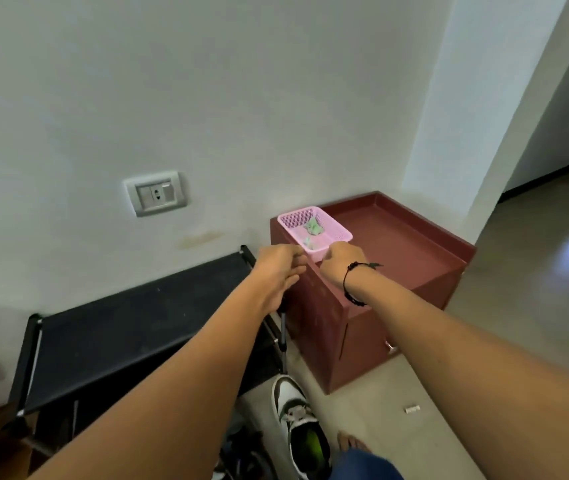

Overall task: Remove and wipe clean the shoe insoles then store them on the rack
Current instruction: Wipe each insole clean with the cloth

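Head view. Both arms are extended to a pink basket set at the near-left corner of a red cabinet top. The left hand is seen at the basket's near-left corner, fingers curled; whether the rim is gripped cannot be told. The right hand is curled at the near rim, fingertips hidden; grip cannot be told. A green cloth lies crumpled in the basket. A black rack stands just left of the cabinet. A shoe is on the floor by the rack's right end, w/ a green insole inside.
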### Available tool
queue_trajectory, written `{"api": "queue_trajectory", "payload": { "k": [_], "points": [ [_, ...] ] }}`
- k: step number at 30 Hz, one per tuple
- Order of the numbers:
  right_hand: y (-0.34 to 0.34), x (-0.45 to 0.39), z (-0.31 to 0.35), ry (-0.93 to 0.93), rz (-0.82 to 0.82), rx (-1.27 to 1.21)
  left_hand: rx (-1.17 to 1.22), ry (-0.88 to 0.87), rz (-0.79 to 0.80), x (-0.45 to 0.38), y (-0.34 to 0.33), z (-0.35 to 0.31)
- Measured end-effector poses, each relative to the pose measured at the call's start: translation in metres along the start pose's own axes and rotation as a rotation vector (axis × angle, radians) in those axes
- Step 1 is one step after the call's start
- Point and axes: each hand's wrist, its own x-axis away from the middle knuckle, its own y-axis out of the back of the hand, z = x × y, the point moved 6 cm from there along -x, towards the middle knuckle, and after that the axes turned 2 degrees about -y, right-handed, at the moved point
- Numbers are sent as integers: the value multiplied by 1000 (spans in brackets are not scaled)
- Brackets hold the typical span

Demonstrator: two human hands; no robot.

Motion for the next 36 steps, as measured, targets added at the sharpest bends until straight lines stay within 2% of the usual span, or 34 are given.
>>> {"api": "queue_trajectory", "payload": {
  "k": [9,14,17,22,29,33,36],
  "points": [
    [-47,-120,-32,14,39,81,-154,73,-31,-136,-4,51],
    [-79,-199,-49,107,37,44,-160,38,-15,-201,-6,66],
    [-103,-236,-47,161,83,109,-187,-9,-37,-231,-7,68],
    [-125,-261,-31,176,187,318,-198,-67,-123,-259,-1,58],
    [-134,-256,-28,96,239,304,-158,-59,-143,-259,2,60],
    [-125,-249,-27,145,139,257,-181,-64,-121,-250,0,64],
    [-97,-243,-25,177,-120,59,-190,-65,-110,-244,3,63]
  ]
}}
